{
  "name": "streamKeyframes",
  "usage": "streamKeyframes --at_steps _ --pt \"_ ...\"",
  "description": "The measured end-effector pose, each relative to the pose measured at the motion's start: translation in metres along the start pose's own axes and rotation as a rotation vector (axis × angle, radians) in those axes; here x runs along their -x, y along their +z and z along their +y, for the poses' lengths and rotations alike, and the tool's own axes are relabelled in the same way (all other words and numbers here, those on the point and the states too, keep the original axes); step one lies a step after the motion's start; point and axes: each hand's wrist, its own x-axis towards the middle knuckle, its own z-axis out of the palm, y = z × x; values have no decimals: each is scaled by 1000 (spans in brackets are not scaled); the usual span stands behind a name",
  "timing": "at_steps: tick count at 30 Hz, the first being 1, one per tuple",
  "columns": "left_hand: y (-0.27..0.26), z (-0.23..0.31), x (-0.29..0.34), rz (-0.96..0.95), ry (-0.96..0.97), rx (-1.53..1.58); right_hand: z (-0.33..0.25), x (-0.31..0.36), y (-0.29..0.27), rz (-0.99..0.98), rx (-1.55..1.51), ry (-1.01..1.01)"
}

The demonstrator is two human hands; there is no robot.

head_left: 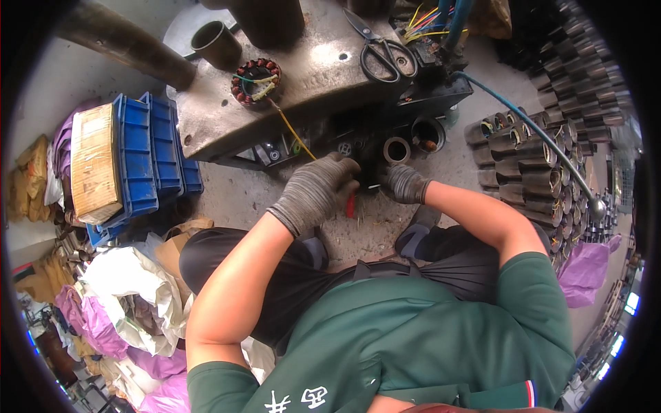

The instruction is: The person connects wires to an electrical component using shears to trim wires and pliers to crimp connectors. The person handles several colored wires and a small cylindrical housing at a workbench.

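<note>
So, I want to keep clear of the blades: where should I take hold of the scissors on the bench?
Probably by the looped handles, coming from the near edge of the metal bench: the scissors lie with both loops toward that edge and their blades pointing away to the left.

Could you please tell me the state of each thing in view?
Left hand: gloved, fingers bent, grip unclear
Right hand: gloved, fingers bent, grip unclear
Coil ring: lying on the bench
Yellow wire: running over the bench edge
Scissors: lying flat, blades apparently together
Short tube: standing, top open
Blue crates: stacked
</note>
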Motion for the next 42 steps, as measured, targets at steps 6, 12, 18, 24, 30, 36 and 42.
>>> streamKeyframes --at_steps 6,12,18,24,30,36,42 --pt "-12 29 4 -137 -155 -78 -80 5 -112 225 178 -219" --pt "-46 21 30 237 11 261 -128 16 -215 554 336 -312" --pt "-102 -44 72 831 -238 408 -114 -4 -280 1219 450 -199" --pt "-120 -65 115 1108 -534 867 -62 -62 -265 640 291 298" --pt "-97 -51 122 982 -446 1183 -37 -89 -278 522 269 444" --pt "-86 28 94 730 -202 1109 5 -57 -267 505 -112 574" --pt "-33 38 11 476 -311 1411 -43 33 -250 683 -1111 37"
